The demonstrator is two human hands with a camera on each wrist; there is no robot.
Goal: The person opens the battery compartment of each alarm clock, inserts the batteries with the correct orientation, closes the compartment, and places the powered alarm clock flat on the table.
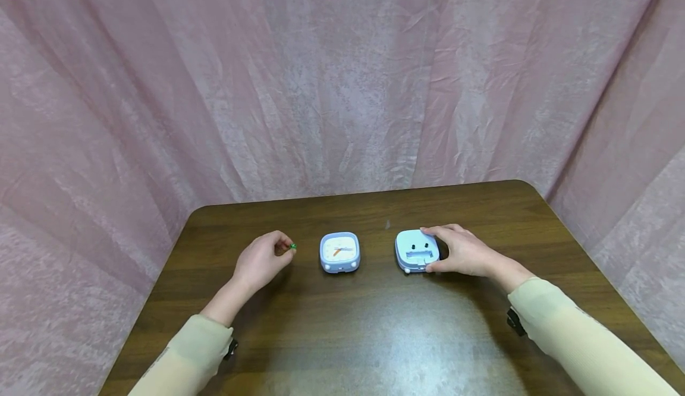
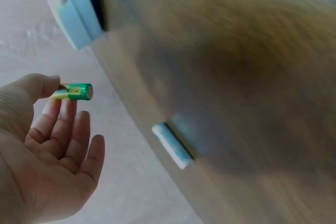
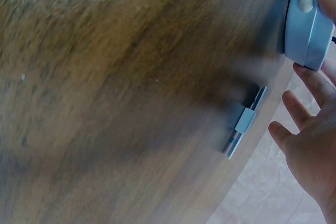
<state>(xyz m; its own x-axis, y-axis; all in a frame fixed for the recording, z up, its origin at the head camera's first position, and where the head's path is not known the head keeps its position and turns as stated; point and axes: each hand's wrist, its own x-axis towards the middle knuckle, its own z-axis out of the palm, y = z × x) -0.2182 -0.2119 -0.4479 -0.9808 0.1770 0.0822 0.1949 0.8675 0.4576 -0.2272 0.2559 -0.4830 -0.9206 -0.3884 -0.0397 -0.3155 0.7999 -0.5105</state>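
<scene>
My left hand (image 1: 260,260) pinches a green and gold battery (image 2: 79,92) between thumb and fingertips, its other fingers loosely bent in the left wrist view. To its right lies a blue clock (image 1: 339,265) with its dial up. Farther right, a second light blue clock (image 1: 409,239) lies back up, its battery slot uncovered. Thumb and fingers of my right hand (image 1: 464,252) grip its right side. The right wrist view shows this clock (image 3: 310,30) only in part, with the hand (image 3: 315,145) at its edge.
A small pale blue piece (image 2: 172,145) lies on the wooden table (image 1: 342,319) in the left wrist view. Another light blue piece with a raised tab (image 3: 245,120) lies near the table's edge in the right wrist view. Pink curtains (image 1: 342,87) hang behind the table.
</scene>
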